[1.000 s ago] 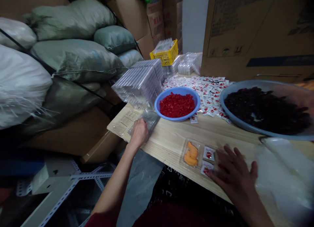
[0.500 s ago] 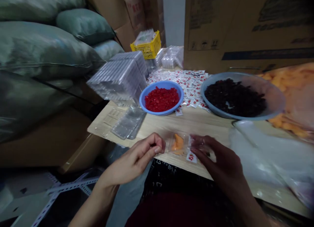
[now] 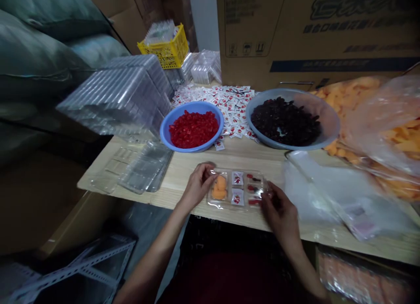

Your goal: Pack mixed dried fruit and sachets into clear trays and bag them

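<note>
A clear plastic compartment tray [image 3: 244,207] lies at the table's near edge, between my hands. Orange pieces [image 3: 219,188] fill its left compartment. Two small white sachets [image 3: 237,197] with red print sit in the middle, one above the other. On the right are red and dark pieces [image 3: 254,188]. My left hand [image 3: 199,185] pinches the left end of the tray, thumb near the orange pieces. Its right end is between the fingers of my right hand [image 3: 281,207], whose fingertips are partly in shadow.
Behind the tray stand a blue bowl [image 3: 166,139] of red pieces and a larger bowl [image 3: 332,128] of dark pieces. Loose sachets [image 3: 229,105] are heaped between them. Stacked clear trays [image 3: 131,89] stand left; plastic bags [image 3: 308,186] and a pile of orange pieces [image 3: 364,87] lie right.
My hands have moved farther apart, to the tray's two ends. The sachets and the red and dark pieces now show plainly inside it. The camera view has shifted right.
</note>
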### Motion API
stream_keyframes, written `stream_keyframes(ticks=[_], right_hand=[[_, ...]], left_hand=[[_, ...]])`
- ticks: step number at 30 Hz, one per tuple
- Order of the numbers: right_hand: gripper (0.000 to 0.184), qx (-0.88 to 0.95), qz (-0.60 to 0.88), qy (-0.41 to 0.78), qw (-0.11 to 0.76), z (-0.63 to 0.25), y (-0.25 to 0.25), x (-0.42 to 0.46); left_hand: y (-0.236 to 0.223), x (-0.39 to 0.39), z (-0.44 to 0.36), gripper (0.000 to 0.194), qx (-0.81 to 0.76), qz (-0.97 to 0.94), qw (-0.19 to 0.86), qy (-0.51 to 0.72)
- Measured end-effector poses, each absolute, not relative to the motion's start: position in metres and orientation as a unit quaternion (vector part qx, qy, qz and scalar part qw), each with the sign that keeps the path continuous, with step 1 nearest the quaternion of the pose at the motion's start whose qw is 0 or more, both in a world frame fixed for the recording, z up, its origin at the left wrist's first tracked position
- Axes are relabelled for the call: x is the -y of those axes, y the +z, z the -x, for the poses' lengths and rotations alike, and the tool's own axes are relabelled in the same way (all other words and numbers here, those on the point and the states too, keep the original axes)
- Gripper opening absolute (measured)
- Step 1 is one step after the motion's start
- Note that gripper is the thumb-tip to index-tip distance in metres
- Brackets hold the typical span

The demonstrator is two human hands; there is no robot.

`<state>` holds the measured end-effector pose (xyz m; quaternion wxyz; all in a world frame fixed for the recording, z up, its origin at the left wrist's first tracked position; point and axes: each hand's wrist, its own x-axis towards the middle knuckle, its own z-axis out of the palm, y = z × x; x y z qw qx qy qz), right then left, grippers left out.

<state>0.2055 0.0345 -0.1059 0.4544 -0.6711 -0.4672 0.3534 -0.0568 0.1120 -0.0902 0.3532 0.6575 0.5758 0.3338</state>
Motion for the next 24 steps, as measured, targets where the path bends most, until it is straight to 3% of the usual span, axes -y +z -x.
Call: stream_keyframes(ticks=[3, 7, 12, 16, 21, 24], right_hand=[[0.058, 0.509, 0.676, 0.313, 0.432, -0.21, -0.109, -0.042], [0.054, 0.572, 0.662, 0.248, 0.416, -0.213, -0.114, -0.053], [0.054, 0.616, 0.641, 0.222, 0.4, -0.21, -0.117, -0.064], [0.067, 0.576, 0.645, 0.3, 0.403, -0.211, -0.114, -0.059], [0.077, 0.436, 0.583, 0.481, 0.489, -0.209, -0.107, -0.045], [0.091, 0.349, 0.548, 0.585, 0.485, -0.205, -0.099, -0.042]], left_hand=[[-0.097, -0.123, 0.058, 0.021, -0.58, -0.679, 0.285, 0.349], [-0.105, -0.13, 0.057, 0.021, -0.589, -0.671, 0.289, 0.345], [-0.103, -0.131, 0.052, 0.017, -0.615, -0.689, 0.216, 0.316], [-0.101, -0.111, 0.052, 0.027, -0.605, -0.71, 0.234, 0.275], [-0.097, -0.085, 0.05, 0.033, -0.589, -0.695, 0.288, 0.294], [-0.097, -0.083, 0.048, 0.037, -0.577, -0.683, 0.312, 0.321]])
